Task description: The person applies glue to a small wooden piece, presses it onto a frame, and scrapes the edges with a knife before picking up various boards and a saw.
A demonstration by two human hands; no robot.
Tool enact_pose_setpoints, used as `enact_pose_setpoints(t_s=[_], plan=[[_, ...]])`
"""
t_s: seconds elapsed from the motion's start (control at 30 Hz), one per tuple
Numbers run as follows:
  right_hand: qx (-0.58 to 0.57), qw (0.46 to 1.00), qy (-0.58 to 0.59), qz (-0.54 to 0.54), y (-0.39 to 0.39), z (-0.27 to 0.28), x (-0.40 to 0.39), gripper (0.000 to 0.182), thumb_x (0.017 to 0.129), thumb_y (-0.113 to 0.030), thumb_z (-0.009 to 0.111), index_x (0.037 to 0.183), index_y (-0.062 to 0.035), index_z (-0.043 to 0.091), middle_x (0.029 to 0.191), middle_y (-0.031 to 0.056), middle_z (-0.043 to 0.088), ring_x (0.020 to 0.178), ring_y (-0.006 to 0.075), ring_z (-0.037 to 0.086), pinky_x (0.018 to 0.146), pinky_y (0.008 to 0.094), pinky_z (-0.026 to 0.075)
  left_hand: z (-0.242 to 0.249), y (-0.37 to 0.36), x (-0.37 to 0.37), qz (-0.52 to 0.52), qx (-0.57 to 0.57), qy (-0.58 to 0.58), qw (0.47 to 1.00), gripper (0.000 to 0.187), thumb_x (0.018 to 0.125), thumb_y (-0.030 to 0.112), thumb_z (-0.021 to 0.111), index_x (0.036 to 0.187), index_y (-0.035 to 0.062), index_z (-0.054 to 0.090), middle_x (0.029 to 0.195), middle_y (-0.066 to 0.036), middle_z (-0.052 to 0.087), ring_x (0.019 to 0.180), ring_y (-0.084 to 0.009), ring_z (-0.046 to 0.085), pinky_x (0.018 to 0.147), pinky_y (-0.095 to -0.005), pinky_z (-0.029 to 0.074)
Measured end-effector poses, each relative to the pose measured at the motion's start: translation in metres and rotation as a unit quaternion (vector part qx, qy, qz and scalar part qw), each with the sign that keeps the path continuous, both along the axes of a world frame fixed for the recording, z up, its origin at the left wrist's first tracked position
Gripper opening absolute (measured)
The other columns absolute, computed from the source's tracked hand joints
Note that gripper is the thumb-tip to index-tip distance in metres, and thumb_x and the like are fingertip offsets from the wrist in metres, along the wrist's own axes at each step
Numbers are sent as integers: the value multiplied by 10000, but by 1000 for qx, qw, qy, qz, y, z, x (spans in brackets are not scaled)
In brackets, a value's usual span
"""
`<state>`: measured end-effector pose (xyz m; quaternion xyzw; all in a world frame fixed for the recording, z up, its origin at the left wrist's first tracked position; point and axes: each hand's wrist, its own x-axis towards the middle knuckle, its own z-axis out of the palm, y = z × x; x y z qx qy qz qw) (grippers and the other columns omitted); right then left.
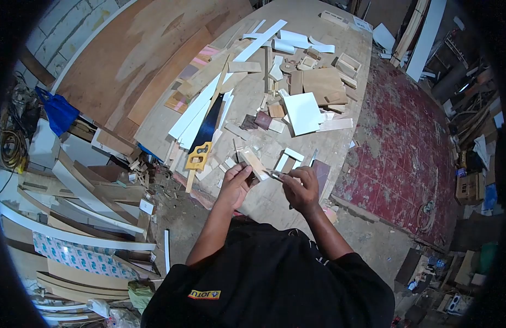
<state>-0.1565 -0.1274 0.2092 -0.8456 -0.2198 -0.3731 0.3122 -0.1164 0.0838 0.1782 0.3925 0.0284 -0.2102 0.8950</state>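
Observation:
My left hand is closed around a small pale wooden block, fingers along its left side. In my right hand is a small hand tool with a metal tip; its tip meets the near end of the block, and its exact kind cannot be made out. Just beyond the right hand lies a small white-edged frame piece on the workbench. A handsaw with a yellow handle rests left of my hands.
Wood offcuts, a white square panel and a brown board crowd the bench's far part. White strips lie by the saw. A large plywood sheet leans at left, above stacked curved boards. Red floor lies right.

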Motion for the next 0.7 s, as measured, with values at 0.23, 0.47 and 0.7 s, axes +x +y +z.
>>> enact_pose_setpoints(t_s=[0.23, 0.47, 0.7], plan=[[-17, 1000, 13, 23, -2, -2, 1, 316, 636, 43, 721, 924, -79, 680, 852, 58, 574, 779, 258, 567, 673, 378, 451, 6, -1, 2, 9, -9, -17, 1000, 311, 952, 150, 570, 1210, -19, 529, 1146, -127, 627, 1052, -200, 617, 952, -349, 487], [5, 1000, -8, 24, 5, 3, -2, 316, 633, 40, 719, 922, -78, 676, 859, 63, 577, 781, 255, 565, 687, 381, 443, 7, -3, 1, 12, -11, -25, 1000, 322, 948, 109, 556, 1235, -29, 504, 1174, -135, 609, 1072, -216, 607, 972, -360, 472], [6, 1000, -14, -17, -3, -6, 6, 351, 621, 58, 715, 934, -89, 656, 840, 68, 577, 742, 252, 565, 636, 374, 437, 8, -4, 1, 25, -15, -33, 999, 345, 939, 82, 560, 1258, -29, 490, 1192, -138, 597, 1105, -225, 597, 967, -368, 486]])
